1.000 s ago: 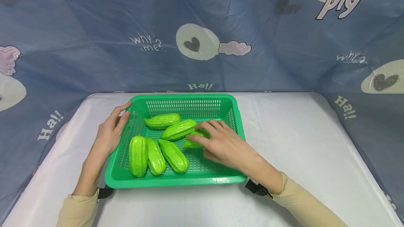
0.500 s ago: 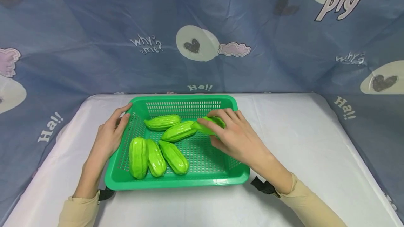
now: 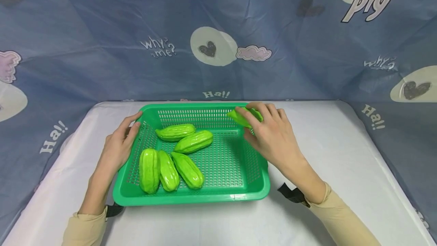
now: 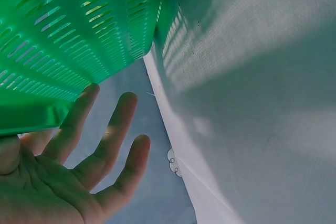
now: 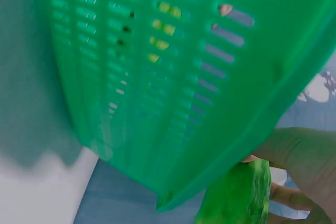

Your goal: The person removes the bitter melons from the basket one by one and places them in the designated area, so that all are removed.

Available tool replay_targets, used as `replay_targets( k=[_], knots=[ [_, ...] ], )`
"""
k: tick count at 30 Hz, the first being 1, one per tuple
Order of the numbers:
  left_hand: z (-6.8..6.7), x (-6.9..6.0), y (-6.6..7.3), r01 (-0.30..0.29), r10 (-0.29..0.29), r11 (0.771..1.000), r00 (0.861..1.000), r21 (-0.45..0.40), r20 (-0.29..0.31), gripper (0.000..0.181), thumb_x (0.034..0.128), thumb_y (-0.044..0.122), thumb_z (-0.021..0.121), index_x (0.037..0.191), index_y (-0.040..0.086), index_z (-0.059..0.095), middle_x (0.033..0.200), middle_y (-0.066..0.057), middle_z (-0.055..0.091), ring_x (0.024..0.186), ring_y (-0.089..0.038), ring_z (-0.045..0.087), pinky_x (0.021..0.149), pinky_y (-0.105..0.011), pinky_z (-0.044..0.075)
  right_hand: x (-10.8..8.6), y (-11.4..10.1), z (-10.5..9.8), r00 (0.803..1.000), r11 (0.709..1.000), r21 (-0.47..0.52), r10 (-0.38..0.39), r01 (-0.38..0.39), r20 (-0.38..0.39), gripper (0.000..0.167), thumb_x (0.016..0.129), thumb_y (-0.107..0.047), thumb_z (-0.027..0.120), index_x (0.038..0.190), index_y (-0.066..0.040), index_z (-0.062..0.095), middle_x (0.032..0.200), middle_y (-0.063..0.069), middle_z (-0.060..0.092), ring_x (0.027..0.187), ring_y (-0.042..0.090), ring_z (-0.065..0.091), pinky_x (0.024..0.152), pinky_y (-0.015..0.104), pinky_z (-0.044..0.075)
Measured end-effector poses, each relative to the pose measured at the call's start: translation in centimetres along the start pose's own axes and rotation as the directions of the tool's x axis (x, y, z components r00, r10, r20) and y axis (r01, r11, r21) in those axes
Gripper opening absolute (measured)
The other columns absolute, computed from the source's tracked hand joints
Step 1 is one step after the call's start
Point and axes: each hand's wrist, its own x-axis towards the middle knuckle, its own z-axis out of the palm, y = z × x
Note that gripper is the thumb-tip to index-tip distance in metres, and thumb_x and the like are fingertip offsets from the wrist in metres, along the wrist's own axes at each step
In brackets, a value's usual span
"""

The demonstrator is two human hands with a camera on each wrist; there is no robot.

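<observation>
Frame left, the left hand touches the rim of the basket, fingers spread apart. Five green gourds lie inside, left to centre. Right of centre, the right hand clamps its fingers on another gourd at the basket's upper-right corner.

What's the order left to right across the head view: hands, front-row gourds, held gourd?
Left hand → leftmost front-row gourd → middle front-row gourd → rightmost front-row gourd → held gourd → right hand.

Grn gourd, held, nr bskt far-R corner
</observation>
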Motion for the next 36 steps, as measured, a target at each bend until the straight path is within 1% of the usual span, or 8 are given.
replay_targets(
  k=[5,10,14,18,22,28,33,36],
  knots=[
    [0.0,0.0,0.0,-0.002,0.002,1.0,1.0,0.001,0.006,0.055,0.1188,0.047,0.033,0.17,0.027,0.036,0.15,-0.039,0.057,0.124,-0.064,0.063,0.098,-0.079,0.049,0.0,0.9,0.1,0.999,0.999,-0.002,0.037,-0.037,0.019,0.065,0.086,-0.015,0.09,0.145,-0.023,0.066,0.136,0.011,0.067,0.112,0.038,0.065,0.078,0.049,0.052],
    [-0.1,0.0,0.0,0.001,-0.001,1.0,1.0,0.012,0.011,0.056,0.1188,0.048,0.032,0.171,0.027,0.035,0.149,-0.037,0.059,0.123,-0.064,0.064,0.097,-0.079,0.049,-0.4,2.1,0.4,0.994,0.994,0.009,0.104,-0.105,0.017,0.062,0.089,-0.014,0.087,0.147,-0.02,0.065,0.134,0.013,0.068,0.108,0.039,0.066,0.073,0.048,0.051],
    [0.0,0.0,0.0,0.0,0.0,1.0,1.0,0.017,0.009,0.056,0.1188,0.048,0.032,0.171,0.027,0.035,0.15,-0.037,0.059,0.122,-0.064,0.064,0.096,-0.079,0.05,-0.5,3.2,0.9,0.986,0.986,0.013,0.165,-0.165,0.01,0.058,0.092,-0.015,0.086,0.146,-0.016,0.065,0.135,0.015,0.067,0.104,0.04,0.067,0.071,0.05,0.052],
    [0.0,0.0,-0.1,0.005,-0.005,1.0,1.0,0.016,0.004,0.056,0.1186,0.048,0.032,0.171,0.027,0.035,0.15,-0.037,0.058,0.124,-0.063,0.063,0.097,-0.079,0.049,-0.7,4.3,1.5,0.975,0.975,0.012,0.223,-0.224,0.013,0.059,0.091,-0.014,0.087,0.145,-0.014,0.064,0.136,0.017,0.066,0.104,0.042,0.067,0.071,0.055,0.054],
    [0.1,0.0,0.0,0.006,-0.006,1.0,1.0,0.018,0.003,0.057,0.1185,0.049,0.031,0.171,0.027,0.035,0.15,-0.036,0.059,0.123,-0.063,0.064,0.097,-0.078,0.05,-1.0,5.1,2.1,0.968,0.968,-0.008,0.252,-0.251,0.025,0.058,0.09,-0.014,0.088,0.144,-0.013,0.064,0.133,0.019,0.068,0.103,0.045,0.067,0.068,0.057,0.055],
    [0.1,0.0,0.1,0.002,-0.002,1.0,1.0,0.015,-0.001,0.056,0.1186,0.049,0.032,0.17,0.027,0.036,0.15,-0.036,0.059,0.124,-0.063,0.064,0.097,-0.078,0.05,-1.1,6.2,3.2,0.959,0.961,-0.032,0.275,-0.274,0.065,0.052,0.093,-0.015,0.086,0.141,-0.011,0.066,0.131,0.021,0.069,0.103,0.048,0.068,0.069,0.059,0.057],
    [0.1,0.0,0.1,0.005,-0.005,1.0,1.0,0.019,-0.003,0.056,0.1186,0.049,0.032,0.17,0.027,0.036,0.149,-0.036,0.059,0.123,-0.063,0.064,0.097,-0.078,0.049,-1.0,7.2,4.5,0.945,0.953,-0.03,0.303,-0.302,0.125,0.05,0.095,-0.015,0.083,0.142,-0.008,0.065,0.131,0.025,0.07,0.103,0.049,0.069,0.071,0.061,0.06],
    [0.0,0.0,0.1,0.003,-0.003,1.0,1.0,0.026,-0.002,0.056,0.1186,0.049,0.031,0.17,0.027,0.036,0.149,-0.036,0.06,0.122,-0.063,0.065,0.096,-0.078,0.05,-0.9,7.8,5.2,0.931,0.945,-0.017,0.325,-0.327,0.166,0.049,0.097,-0.016,0.08,0.142,-0.005,0.064,0.132,0.028,0.069,0.103,0.051,0.07,0.072,0.062,0.062]
  ],
)
